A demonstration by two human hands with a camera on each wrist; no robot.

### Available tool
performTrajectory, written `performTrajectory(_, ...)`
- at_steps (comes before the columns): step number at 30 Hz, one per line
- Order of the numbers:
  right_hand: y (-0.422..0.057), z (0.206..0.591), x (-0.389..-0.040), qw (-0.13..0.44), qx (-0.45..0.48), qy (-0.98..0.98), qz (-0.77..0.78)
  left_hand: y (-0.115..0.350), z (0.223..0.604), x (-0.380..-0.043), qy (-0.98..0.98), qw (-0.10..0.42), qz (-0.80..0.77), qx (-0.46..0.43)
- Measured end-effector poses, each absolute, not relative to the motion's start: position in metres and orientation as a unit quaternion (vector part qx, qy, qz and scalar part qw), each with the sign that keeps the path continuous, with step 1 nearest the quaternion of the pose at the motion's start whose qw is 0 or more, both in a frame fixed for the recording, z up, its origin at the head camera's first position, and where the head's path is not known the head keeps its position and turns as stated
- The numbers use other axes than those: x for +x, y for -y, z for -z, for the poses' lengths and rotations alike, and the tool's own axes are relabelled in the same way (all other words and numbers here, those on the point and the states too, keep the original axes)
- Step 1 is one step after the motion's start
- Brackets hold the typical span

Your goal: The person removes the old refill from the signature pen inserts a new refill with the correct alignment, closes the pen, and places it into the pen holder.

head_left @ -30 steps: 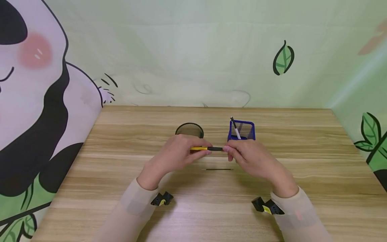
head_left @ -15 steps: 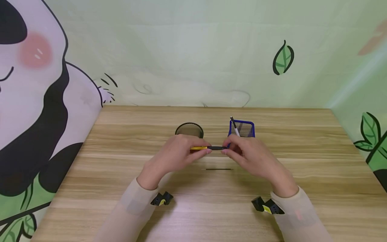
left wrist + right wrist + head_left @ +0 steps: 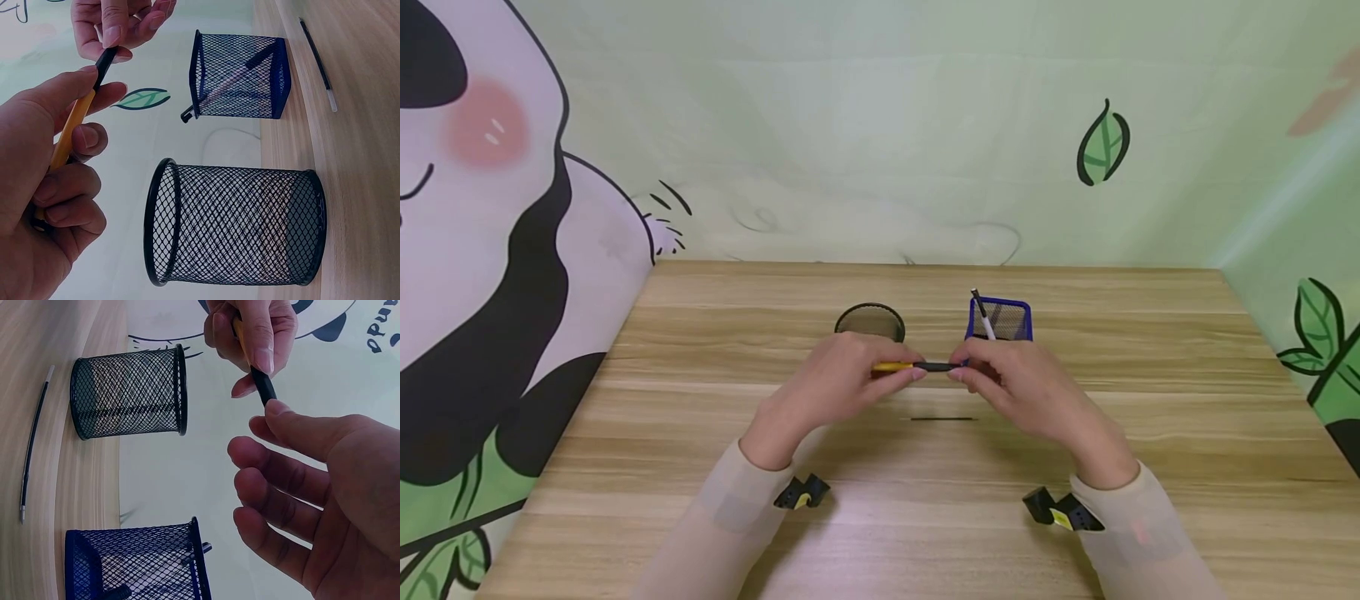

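Note:
My left hand (image 3: 838, 379) grips a yellow and black pen (image 3: 72, 128), its fingers curled round the yellow barrel. The pen lies level above the table in the head view. At the black end, thumb and index finger of my right hand (image 3: 1026, 383) pinch the tip; the other fingers of that hand are loosely bent, as the right wrist view shows. Below the pen, a thin black pen refill (image 3: 942, 419) with a pale end lies on the table. The far end of the pen is hidden in my left palm in the head view.
Behind my left hand stands a round black mesh pen cup (image 3: 240, 225). A square blue mesh pen holder (image 3: 240, 75) stands behind my right hand, with a white and black pen (image 3: 983, 315) leaning in it. A printed wall hanging (image 3: 880, 150) rises at the table's back edge.
My right fingers have shifted their pinch at the pen's black end, lifting and uncurling slightly. The left hand and the pen stay almost in place; the refill has not moved.

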State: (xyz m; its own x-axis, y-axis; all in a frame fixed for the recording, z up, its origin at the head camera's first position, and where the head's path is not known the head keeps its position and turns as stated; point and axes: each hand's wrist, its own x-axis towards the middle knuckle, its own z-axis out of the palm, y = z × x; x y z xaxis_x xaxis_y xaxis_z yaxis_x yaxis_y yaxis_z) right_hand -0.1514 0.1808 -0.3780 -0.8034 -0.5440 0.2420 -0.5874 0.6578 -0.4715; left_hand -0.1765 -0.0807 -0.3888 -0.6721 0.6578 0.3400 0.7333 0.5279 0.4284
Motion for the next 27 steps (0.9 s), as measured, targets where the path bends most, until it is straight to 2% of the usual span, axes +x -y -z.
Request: performTrajectory(27, -0.1785, 0.3790, -0.1531, 0.040, 0.321, 0.916, -0.238, 0.0805, 0.3896, -0.1767, 0.874, 0.064, 0.276, -0.394)
